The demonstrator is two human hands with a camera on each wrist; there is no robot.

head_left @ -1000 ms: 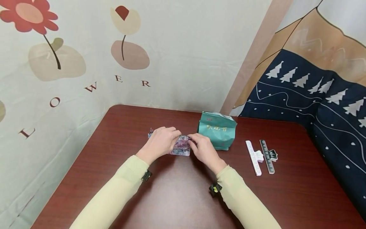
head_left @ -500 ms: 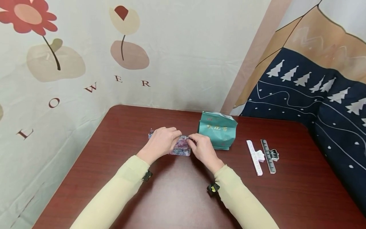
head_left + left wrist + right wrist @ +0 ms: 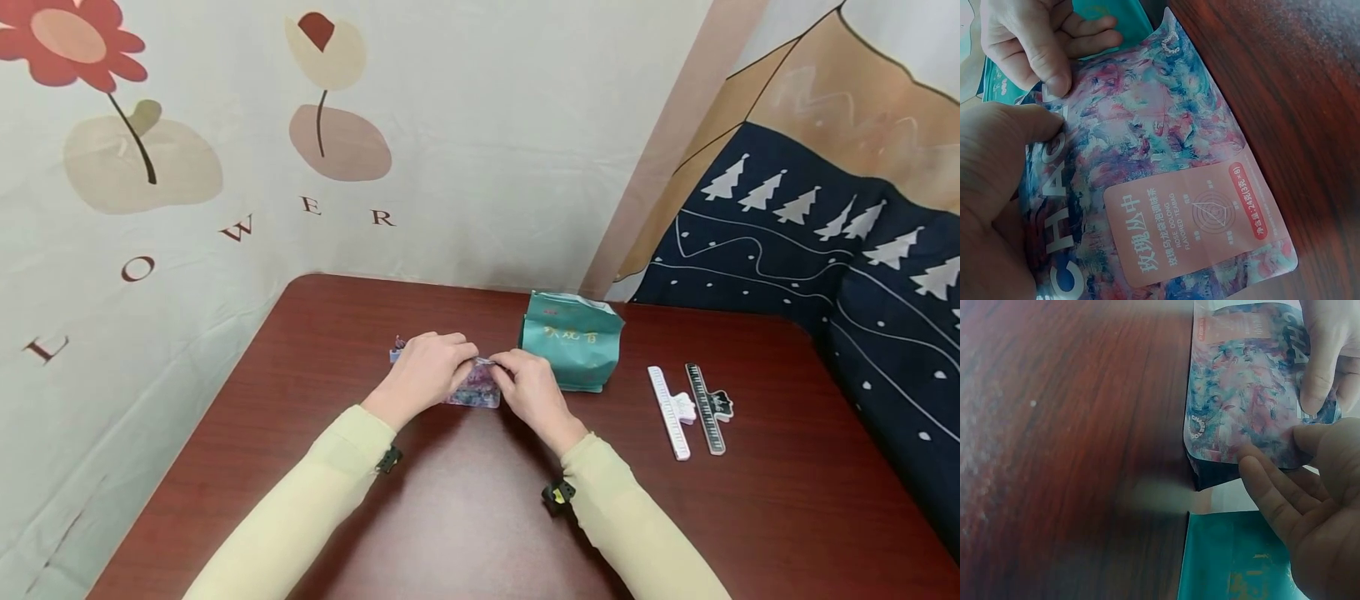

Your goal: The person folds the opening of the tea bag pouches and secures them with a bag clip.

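Note:
A rose oolong teabag pouch (image 3: 477, 387), patterned in pink, blue and purple, stands on the table between both hands. My left hand (image 3: 426, 371) grips the pouch's top edge, thumb on the printed front beside the large white letters in the left wrist view. The right hand (image 3: 534, 393) pinches the same edge near its other end, thumb in front and fingers behind. In the right wrist view the pouch (image 3: 1235, 394) shows its front and a dark bottom side. My left hand covers much of the pouch's left part in the head view.
A green bag (image 3: 572, 346) with gold characters stands just behind the right hand. Farther right lie a white ruler clip (image 3: 670, 414) and a black ruler clip (image 3: 707, 410). Curtains hang behind the table (image 3: 337, 308).
Both hands hold nearly the same place. The white lettering by the pouch's top edge, visible between the hands earlier, has gone from the head view, and a pale edge shows there.

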